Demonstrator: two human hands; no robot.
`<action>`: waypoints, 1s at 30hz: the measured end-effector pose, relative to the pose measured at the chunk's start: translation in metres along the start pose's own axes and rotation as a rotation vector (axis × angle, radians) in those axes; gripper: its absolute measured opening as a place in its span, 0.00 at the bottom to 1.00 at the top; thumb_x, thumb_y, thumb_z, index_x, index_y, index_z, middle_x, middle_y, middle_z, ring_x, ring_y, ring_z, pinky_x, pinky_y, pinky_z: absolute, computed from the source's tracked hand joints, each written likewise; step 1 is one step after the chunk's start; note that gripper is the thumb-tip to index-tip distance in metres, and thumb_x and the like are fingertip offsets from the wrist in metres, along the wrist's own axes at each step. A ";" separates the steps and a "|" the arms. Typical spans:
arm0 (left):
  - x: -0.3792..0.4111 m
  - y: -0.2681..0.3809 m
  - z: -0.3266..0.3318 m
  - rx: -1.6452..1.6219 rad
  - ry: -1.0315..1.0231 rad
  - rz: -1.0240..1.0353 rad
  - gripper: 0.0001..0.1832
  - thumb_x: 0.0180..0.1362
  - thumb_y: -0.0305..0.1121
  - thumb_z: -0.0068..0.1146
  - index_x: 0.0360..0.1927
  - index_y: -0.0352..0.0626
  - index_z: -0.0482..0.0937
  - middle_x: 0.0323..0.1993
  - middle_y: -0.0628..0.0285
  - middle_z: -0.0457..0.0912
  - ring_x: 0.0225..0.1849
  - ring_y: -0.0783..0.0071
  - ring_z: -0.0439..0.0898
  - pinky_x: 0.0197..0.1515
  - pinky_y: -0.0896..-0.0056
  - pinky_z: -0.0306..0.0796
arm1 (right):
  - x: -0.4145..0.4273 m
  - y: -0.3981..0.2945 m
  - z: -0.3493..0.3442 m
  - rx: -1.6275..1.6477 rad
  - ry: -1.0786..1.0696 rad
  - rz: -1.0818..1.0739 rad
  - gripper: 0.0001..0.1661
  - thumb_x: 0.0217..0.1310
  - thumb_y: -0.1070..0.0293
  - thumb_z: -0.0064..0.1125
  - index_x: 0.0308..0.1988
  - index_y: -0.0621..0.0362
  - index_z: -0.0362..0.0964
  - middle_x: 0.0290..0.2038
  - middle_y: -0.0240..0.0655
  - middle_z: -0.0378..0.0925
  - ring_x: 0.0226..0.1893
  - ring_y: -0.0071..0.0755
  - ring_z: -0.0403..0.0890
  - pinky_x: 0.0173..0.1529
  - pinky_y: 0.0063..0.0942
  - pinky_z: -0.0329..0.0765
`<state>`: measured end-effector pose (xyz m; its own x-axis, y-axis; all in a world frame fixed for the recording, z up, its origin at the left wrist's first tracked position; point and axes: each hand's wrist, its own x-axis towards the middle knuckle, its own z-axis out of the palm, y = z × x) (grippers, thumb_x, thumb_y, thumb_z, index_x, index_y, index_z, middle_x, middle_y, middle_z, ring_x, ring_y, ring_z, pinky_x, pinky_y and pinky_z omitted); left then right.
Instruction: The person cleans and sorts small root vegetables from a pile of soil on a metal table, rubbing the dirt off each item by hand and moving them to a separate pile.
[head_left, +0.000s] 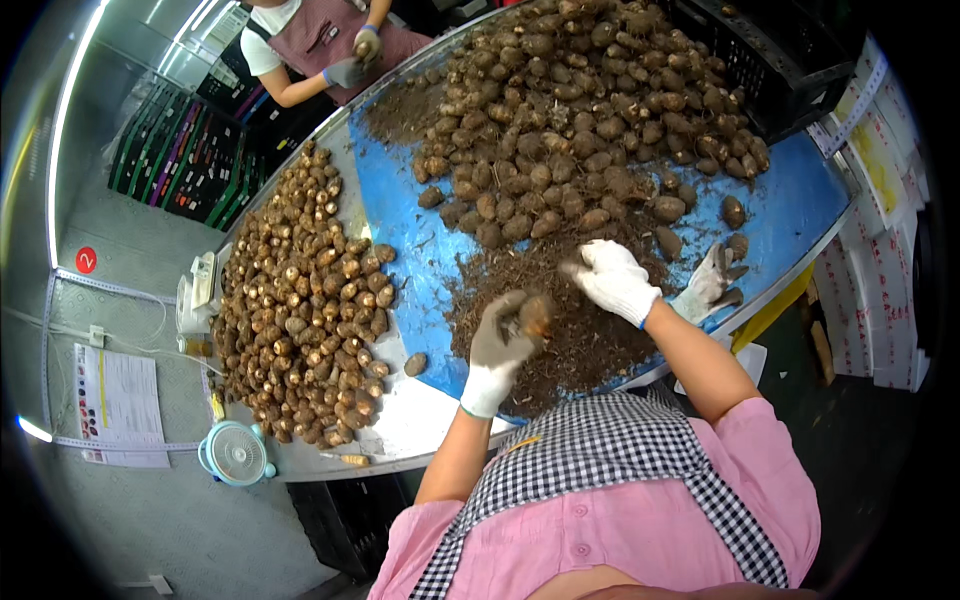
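Observation:
My left hand (501, 349), in a soiled white knit glove with a grey-brown palm, grips a taro corm (536, 315) that is blurred by motion. Beneath it spreads a heap of brown root fibres and soil (577, 337) on a blue plastic sheet (420, 274). My right hand (615, 279), in a white glove, hovers over the upper part of this heap. Its fingertips are blurred, and whether they pinch anything is not visible. Beyond both hands lies a large pile of hairy, soil-covered taro corms (555, 150). Cleaner corms (300, 315) form another pile at left.
A loose glove (709, 281) lies by the right table edge. One corm (415, 364) sits apart, and a small knife handle (352, 459) rests near the front edge. A black crate (780, 67) stands at far right, a fan (238, 453) at left. A co-worker's gloved hands (356, 64) hold a corm.

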<state>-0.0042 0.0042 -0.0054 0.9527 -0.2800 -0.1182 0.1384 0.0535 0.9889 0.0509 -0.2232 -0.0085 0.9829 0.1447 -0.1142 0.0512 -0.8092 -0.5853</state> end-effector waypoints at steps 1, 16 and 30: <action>0.003 -0.008 -0.004 -0.106 0.037 -0.043 0.38 0.50 0.30 0.64 0.65 0.31 0.63 0.61 0.53 0.70 0.63 0.63 0.71 0.68 0.63 0.64 | -0.004 -0.003 -0.006 0.071 -0.012 -0.001 0.21 0.65 0.54 0.56 0.39 0.64 0.77 0.41 0.49 0.80 0.46 0.52 0.80 0.53 0.40 0.77; 0.003 -0.025 0.006 -0.995 -0.025 -0.170 0.36 0.59 0.25 0.57 0.69 0.32 0.54 0.64 0.38 0.63 0.67 0.36 0.64 0.70 0.45 0.65 | -0.015 0.016 0.029 0.578 0.101 0.098 0.17 0.67 0.65 0.53 0.53 0.60 0.72 0.48 0.51 0.80 0.49 0.50 0.81 0.51 0.40 0.79; 0.002 -0.012 0.003 0.088 -0.043 0.219 0.33 0.66 0.38 0.54 0.69 0.30 0.58 0.62 0.45 0.69 0.59 0.58 0.76 0.58 0.63 0.74 | -0.038 -0.007 0.029 0.435 0.017 -0.325 0.46 0.54 0.49 0.70 0.66 0.57 0.61 0.57 0.50 0.72 0.54 0.51 0.75 0.61 0.41 0.72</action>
<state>-0.0043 0.0001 -0.0170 0.9446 -0.3119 0.1025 -0.0964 0.0347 0.9947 0.0077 -0.2064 -0.0236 0.9315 0.3360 0.1390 0.2784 -0.4132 -0.8670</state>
